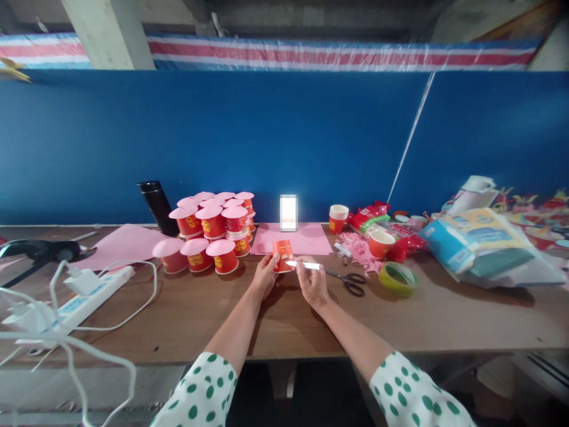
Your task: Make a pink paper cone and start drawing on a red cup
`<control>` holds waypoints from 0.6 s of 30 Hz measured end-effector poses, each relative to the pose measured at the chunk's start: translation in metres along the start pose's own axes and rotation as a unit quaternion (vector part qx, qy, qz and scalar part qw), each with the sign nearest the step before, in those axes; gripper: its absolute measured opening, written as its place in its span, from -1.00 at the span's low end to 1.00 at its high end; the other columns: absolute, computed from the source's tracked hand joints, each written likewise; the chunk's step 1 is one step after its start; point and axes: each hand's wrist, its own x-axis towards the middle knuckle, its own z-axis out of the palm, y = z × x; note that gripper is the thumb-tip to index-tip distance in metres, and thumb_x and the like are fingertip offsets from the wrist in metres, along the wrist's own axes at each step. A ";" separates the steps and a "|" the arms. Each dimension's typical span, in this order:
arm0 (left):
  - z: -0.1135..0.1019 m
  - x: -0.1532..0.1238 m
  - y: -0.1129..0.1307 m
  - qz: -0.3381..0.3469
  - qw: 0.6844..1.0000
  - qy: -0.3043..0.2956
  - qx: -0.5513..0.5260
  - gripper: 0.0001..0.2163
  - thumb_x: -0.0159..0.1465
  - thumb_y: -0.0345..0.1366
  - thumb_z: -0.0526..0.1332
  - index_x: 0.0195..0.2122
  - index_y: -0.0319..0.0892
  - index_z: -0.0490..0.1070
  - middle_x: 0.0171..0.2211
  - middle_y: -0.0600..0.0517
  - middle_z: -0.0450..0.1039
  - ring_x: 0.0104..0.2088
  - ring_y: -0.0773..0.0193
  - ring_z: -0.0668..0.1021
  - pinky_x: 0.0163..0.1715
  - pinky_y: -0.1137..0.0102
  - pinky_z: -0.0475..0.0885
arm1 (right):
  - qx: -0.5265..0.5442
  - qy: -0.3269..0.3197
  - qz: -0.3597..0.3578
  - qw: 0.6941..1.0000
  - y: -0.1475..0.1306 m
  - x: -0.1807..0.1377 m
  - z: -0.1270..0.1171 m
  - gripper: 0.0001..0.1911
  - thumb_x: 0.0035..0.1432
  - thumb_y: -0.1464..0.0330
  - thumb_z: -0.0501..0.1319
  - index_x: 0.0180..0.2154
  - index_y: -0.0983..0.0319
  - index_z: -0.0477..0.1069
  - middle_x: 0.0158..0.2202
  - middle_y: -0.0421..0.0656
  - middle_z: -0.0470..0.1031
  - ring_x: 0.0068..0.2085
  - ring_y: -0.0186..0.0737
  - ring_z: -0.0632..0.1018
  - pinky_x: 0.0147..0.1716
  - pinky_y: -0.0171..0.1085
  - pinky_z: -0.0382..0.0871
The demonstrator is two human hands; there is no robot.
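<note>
My left hand (265, 274) is closed around a red paper cup (281, 249) with its printed side toward me. In my right hand (313, 283) is a white pen (307, 265), held between the fingers with its tip at the cup's right side. Whether the tip touches the cup I cannot tell. Behind the cup, pink paper sheets (306, 238) lie on the table. Black-handled scissors (352, 283) rest just right of my right hand, their blades partly hidden by it.
Left stand several stacked red cups (212, 226) topped with pink paper discs, a black flask (159, 207) and a power strip (84, 299) with loose cables. Rightward are a cup stack (338, 218), pink paper scraps (355, 249), a single cup (381, 243), yellow-green tape (398, 279) and a blue package (471, 243).
</note>
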 end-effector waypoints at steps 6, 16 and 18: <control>-0.001 0.000 0.000 -0.001 1.000 0.001 -0.001 -0.73 0.02 -0.21 0.36 -0.29 -0.21 0.44 -0.33 -0.04 0.53 -0.32 0.25 0.56 -0.19 0.35 0.42 | 0.000 -0.004 0.002 1.000 -0.002 0.000 0.000 -0.75 0.29 0.30 -0.01 -0.30 0.23 0.40 -0.38 -0.13 0.52 -0.41 -0.26 0.51 -0.30 -0.29 0.37; 0.000 0.000 0.000 -0.002 1.000 0.000 0.002 -0.69 0.00 -0.20 0.38 -0.27 -0.21 0.43 -0.34 -0.04 0.53 -0.30 0.23 0.57 -0.18 0.34 0.42 | 0.002 -0.011 0.004 1.000 -0.002 0.001 -0.001 -0.73 0.29 0.30 -0.01 -0.33 0.22 0.41 -0.42 -0.13 0.52 -0.43 -0.25 0.51 -0.33 -0.29 0.38; -0.001 0.001 -0.001 -0.003 1.000 0.001 -0.004 -0.70 0.00 -0.21 0.38 -0.27 -0.21 0.43 -0.34 -0.04 0.54 -0.31 0.24 0.57 -0.19 0.35 0.42 | 0.008 -0.014 0.008 1.000 -0.002 0.001 -0.001 -0.74 0.29 0.31 -0.01 -0.32 0.22 0.41 -0.42 -0.13 0.53 -0.43 -0.25 0.52 -0.34 -0.30 0.38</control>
